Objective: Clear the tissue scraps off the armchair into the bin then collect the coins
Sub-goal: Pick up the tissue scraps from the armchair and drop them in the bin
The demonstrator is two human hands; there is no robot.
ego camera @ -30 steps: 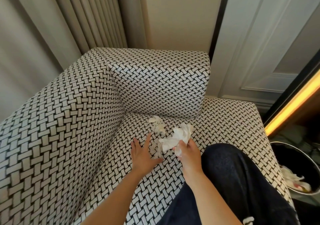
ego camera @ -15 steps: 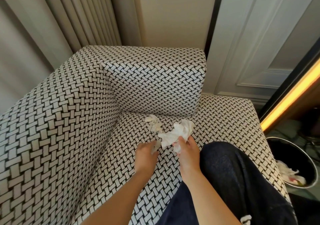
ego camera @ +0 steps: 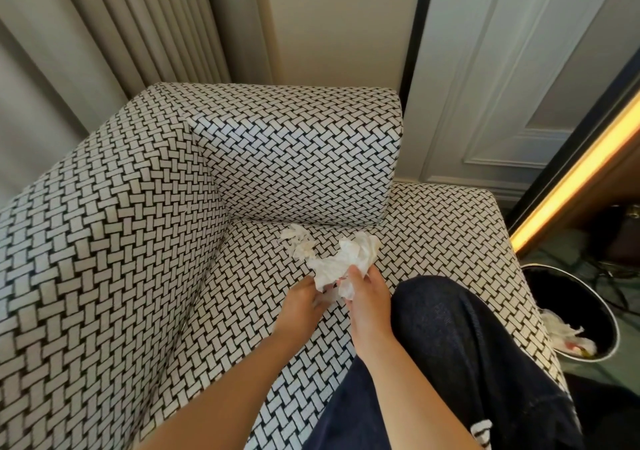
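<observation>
A black-and-white woven armchair (ego camera: 145, 249) fills the view. My right hand (ego camera: 367, 297) grips a bunch of crumpled white tissue (ego camera: 349, 259) just above the seat. My left hand (ego camera: 301, 300) is beside it, its fingers curled on the lower edge of the same bunch. Another tissue scrap (ego camera: 298, 242) lies on the seat near the back cushion. A black round bin (ego camera: 571, 307) stands on the floor at the right, with tissue inside it. No coins are visible.
My dark-trousered knee (ego camera: 457, 339) rests on the seat at the right. Curtains hang behind the chair on the left, and a white panelled door and a lit orange strip (ego camera: 571, 176) stand at the right.
My left hand lifted off the seat, picked up a scrap and came to the bunch in my right hand. The right hand has stayed in place.
</observation>
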